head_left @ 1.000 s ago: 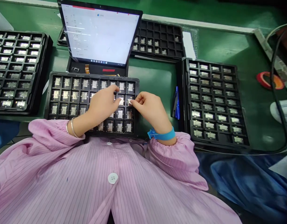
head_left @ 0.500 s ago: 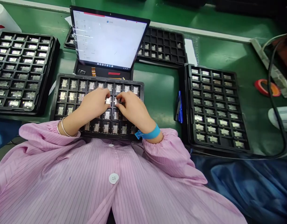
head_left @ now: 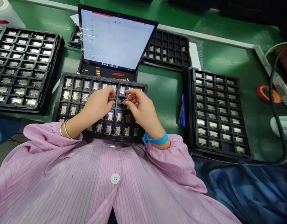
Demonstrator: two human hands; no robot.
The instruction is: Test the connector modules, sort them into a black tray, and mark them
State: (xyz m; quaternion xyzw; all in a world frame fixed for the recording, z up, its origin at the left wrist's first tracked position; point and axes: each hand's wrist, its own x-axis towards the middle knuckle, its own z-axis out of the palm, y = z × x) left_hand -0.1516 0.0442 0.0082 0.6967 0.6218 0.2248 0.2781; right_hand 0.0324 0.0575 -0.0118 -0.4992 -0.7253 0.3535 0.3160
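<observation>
A black compartment tray [head_left: 58, 105] holding small silvery circuit boards lies in front of me. Between the thumb and fingers of my right hand [head_left: 145, 112] is one small circuit board [head_left: 124, 101], tilted and lifted just above the tray. My left hand [head_left: 100, 101] hovers over the tray's middle, thumb and fingertips drawn together in a pinch; what they hold, if anything, is hidden. A small gap separates the two hands. Several boards under my palms and wrists are covered from sight.
Behind the tray stands an open laptop-like screen [head_left: 117, 40]. Stacked trays of boards rise at left [head_left: 61, 46] and right [head_left: 189, 124], with a partly filled tray [head_left: 178, 57] at the back. A blue pen [head_left: 183, 112], a red tape roll [head_left: 269, 94] and a black cable [head_left: 271, 84] lie rightward.
My right hand has lifted a circuit board out of its compartment and tilted it, moving slightly right. My left hand stays over the same part of the tray. The whole view has shifted a little.
</observation>
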